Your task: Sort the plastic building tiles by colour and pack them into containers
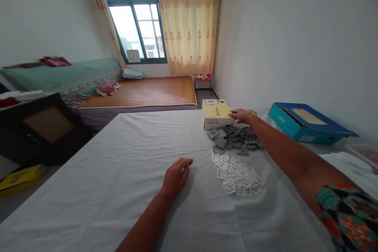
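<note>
My right hand (241,115) reaches far forward and grips the right side of a small yellow and white cardboard box (217,113) at the table's far edge. Just in front of the box lies a heap of grey interlocking puzzle-like pieces (233,138). Nearer to me is a spread of white openwork plastic pieces (239,175). To the left of these, my left hand (176,175) hangs low over the cloth or rests on it; I cannot tell which. Its fingers are loosely bent, with a gap to the thumb and nothing visible between them.
A white cloth (118,177) covers the table. At the right stands a blue box (307,122), with a clear plastic container (363,155) nearby. A dark cabinet (44,126) and a yellow box (22,179) are on the left. Beyond is a bed (153,92) under the window.
</note>
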`<state>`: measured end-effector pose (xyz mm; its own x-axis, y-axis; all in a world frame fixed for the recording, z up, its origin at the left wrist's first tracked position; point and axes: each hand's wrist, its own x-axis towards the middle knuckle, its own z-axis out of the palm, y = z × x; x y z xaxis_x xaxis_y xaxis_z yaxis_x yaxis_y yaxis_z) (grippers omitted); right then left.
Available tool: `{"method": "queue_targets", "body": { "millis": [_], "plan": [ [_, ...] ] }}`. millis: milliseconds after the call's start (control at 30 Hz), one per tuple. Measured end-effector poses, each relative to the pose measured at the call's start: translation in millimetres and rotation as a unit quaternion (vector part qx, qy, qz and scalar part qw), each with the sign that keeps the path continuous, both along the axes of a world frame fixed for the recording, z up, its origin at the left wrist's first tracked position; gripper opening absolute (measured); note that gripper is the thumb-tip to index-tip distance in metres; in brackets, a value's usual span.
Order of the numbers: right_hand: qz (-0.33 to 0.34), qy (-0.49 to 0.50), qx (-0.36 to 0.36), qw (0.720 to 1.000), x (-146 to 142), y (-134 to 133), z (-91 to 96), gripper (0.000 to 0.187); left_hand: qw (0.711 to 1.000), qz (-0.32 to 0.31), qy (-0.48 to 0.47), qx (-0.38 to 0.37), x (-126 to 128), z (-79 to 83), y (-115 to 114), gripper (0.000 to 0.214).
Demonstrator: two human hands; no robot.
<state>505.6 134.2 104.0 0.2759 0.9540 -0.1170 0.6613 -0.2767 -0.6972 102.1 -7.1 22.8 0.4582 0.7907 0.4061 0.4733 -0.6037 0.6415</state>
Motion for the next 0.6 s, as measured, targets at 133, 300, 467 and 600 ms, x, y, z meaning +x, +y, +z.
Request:
{"method": "queue_targets", "body": {
  "millis": [133,300,467,600],
  "plan": [
    [0.051,0.04,-0.04,0.997,-36.7,10.8,6.4,0.04,0.999,0.033,-0.018,0.018,-3.7,0.9,0.2,0.029],
    [0.132,0.021,-0.055,0.99,-88.3,3.6,15.6,0.039,0.988,0.134,-0.071,0.039,-14.8,-0.7,11.5,0.031],
    [0.258,0.018,-0.049,0.965,-140.0,-24.9,15.3,0.045,0.977,0.191,-0.083,0.048,-22.7,-4.5,23.2,0.043],
    [0.317,-0.051,0.004,0.947,-166.5,-51.4,4.4,0.039,0.977,0.19,-0.053,0.081,-27.2,0.3,18.4,0.082]
  ]
}}
